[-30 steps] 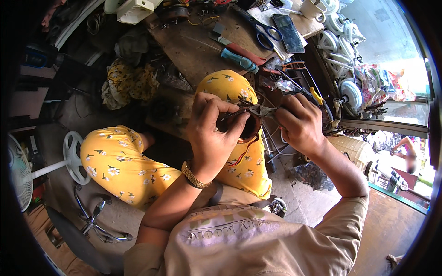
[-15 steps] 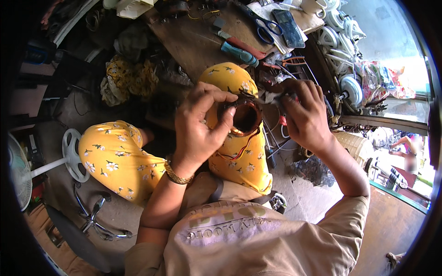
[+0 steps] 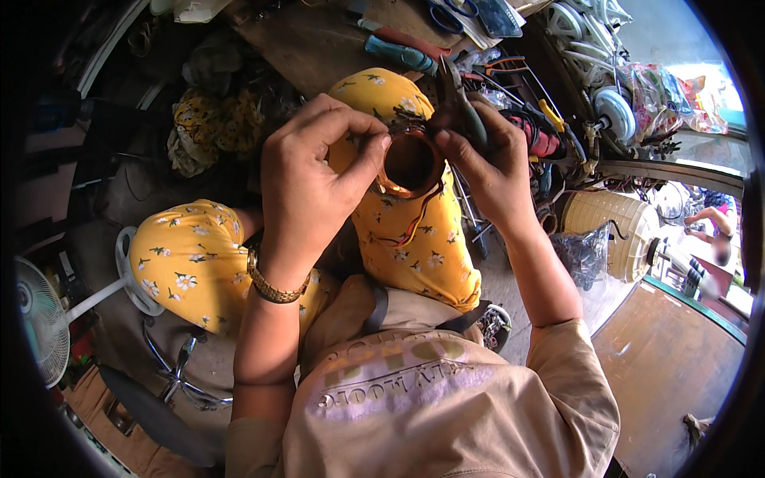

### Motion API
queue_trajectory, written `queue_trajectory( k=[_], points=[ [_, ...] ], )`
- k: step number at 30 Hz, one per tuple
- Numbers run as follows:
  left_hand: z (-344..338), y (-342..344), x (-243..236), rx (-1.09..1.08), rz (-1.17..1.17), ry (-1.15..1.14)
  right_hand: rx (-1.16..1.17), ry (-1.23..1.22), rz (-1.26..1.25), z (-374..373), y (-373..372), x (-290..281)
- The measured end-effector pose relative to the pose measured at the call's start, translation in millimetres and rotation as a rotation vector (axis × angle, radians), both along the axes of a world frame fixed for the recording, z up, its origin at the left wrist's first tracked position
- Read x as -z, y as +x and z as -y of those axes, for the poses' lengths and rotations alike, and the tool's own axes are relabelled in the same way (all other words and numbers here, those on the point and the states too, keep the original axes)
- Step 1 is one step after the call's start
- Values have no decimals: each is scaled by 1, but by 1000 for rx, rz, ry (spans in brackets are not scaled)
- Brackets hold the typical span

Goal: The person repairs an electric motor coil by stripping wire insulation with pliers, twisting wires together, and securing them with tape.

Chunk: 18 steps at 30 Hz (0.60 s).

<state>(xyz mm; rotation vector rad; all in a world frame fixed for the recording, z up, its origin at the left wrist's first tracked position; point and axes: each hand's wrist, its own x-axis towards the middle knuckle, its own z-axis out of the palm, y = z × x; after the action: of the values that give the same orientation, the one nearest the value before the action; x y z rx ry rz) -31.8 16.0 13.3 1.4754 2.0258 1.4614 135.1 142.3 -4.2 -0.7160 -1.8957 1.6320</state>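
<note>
Over my right knee I hold a ring-shaped copper motor winding [image 3: 406, 191], its open hollow facing up. Thin red, yellow and dark lead wires [image 3: 414, 221] hang from its lower right side. The thumb and forefinger of my left hand [image 3: 307, 171] pinch its upper left edge, where dark strands or ties stick up; the fingertips hide the exact grip point. In my right hand [image 3: 502, 171] is a pair of pliers [image 3: 472, 119] with dark handles, jaws pointing up and away. My right thumb is close beside the ring's upper right edge.
Beyond my knees is a wooden board [image 3: 307, 48] with a teal-handled tool [image 3: 398, 54], blue scissors [image 3: 448, 14] and a phone [image 3: 496, 17]. Yellow-handled pliers [image 3: 551, 115] lie at the right. White fans [image 3: 44, 319] stand left; a ribbed cream drum [image 3: 610, 231] sits right.
My right hand has turned, and the pliers now show clearly, jaws upward. Both hands and the winding appear higher and farther left in view; the whole scene has shifted too.
</note>
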Motion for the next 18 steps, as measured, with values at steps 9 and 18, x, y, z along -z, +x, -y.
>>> queue_trajectory(
  k=[9, 18],
  points=[
    [-1, 0, 11, -3, -25, 38, 27, 40, 19, 2, -6, 2],
    [-2, 2, 17, -7, -135, 122, 20, 93, 8, 0, -6, 6]
  ],
)
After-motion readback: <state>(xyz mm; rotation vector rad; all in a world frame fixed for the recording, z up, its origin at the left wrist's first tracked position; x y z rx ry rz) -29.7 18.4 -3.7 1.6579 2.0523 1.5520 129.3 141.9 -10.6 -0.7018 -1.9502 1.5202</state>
